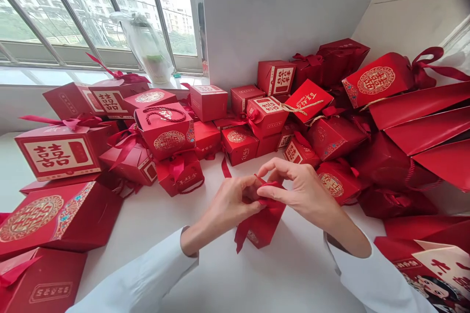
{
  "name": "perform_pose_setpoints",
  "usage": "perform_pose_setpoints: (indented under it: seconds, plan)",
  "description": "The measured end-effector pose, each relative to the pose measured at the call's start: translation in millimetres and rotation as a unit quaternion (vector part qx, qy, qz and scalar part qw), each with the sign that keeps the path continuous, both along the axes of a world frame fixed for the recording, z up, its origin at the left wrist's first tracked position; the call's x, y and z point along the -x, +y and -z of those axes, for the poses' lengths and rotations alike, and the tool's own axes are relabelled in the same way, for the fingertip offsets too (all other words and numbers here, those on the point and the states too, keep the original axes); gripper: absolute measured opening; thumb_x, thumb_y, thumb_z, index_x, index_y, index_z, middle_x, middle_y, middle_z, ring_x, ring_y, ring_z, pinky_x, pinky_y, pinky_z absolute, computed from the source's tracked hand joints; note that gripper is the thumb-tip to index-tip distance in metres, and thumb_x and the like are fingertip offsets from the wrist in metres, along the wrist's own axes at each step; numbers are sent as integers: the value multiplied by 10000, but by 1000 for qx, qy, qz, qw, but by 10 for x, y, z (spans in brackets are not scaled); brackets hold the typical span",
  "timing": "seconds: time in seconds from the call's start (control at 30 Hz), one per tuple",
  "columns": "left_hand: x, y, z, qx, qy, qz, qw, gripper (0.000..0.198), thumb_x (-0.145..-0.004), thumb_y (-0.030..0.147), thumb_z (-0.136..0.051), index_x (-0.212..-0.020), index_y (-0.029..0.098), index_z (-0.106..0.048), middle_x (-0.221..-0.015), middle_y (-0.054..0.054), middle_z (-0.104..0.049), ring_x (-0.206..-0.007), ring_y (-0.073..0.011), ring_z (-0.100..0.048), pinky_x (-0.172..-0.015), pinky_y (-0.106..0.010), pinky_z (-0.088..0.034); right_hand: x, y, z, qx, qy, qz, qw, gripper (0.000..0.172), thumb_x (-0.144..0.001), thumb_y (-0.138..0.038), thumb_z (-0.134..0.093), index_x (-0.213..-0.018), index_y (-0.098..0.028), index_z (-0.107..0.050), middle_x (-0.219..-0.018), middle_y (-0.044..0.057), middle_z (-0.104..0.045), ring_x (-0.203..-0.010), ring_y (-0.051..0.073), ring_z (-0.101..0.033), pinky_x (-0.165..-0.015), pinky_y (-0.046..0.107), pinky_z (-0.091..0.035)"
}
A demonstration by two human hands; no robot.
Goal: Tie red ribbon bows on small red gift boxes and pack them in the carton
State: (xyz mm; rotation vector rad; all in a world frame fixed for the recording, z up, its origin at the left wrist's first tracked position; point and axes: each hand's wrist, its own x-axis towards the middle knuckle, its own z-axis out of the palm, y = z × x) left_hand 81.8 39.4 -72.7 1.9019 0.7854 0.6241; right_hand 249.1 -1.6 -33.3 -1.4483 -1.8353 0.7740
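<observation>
Red gift box [261, 227], long axis tilted, top end pointing away from the person, standing on white counter [154, 249]. Left hand [229, 203] and right hand [303, 190]: both narrowly closed, fingertips pinching red ribbon [267, 190] above the box.

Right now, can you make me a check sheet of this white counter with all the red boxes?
Surface: white counter, with red boxes heaped along its back.
Job's things: small red gift box under both hands; red ribbon pinched in the fingers.
Clutter: red double-happiness gift boxes; red gift bags at right.
Grippers: bare left hand and bare right hand, both on the ribbon.
Cables: nothing seen.
Surroundings: window, plastic bag on the sill, white wall.
</observation>
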Motion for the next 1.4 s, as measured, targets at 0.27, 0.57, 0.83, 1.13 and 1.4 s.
perform_pose_setpoints:
  seconds: [0.27,0.57,0.83,1.13,1.4]
  plan:
    - [-67,-86,-21,-32,-16,-55,998,73,-707,100,-515,-685,153,-560,-568,52,-522,-526,-67,-427,-483,-173,-318,5,-118,-73,38,117,-16,992,237,-818,-289,-623,-1042,-236,-569,-672,-43,-605,-605,120,-572,-557,208,-448]
    - [-69,-133,46,-14,-43,-87,995,129,-606,56,-496,-570,158,-426,-523,59,-503,-497,-65,-422,-438,-168,-278,248,-333,-73,-20,-17,-71,997,203,-878,-144,-495,-1021,-256,-586,-763,-32,-679,-623,125,-614,-600,217,-433]
    - [-70,-121,96,-35,-82,-90,992,121,-739,90,-484,-713,160,-579,-637,28,-633,-566,-88,-543,-507,-173,-383,96,-274,-61,91,-120,31,988,106,-817,-185,-481,-876,-242,-414,-542,-66,-514,-387,122,-482,-383,220,-320]
    - [-80,-108,128,-24,-73,-83,994,95,-831,180,-522,-739,166,-539,-663,20,-626,-583,-97,-560,-526,-185,-409,20,-63,68,94,-80,-11,992,126,-800,-183,-509,-874,-242,-427,-575,-77,-572,-519,130,-514,-507,224,-369]
    - [-63,-98,133,-11,-70,-81,994,116,-866,251,-533,-780,177,-509,-685,23,-626,-585,-96,-561,-520,-181,-407,-60,48,113,99,-68,-15,993,150,-787,-239,-574,-936,-239,-555,-633,-60,-617,-565,130,-565,-518,215,-374]
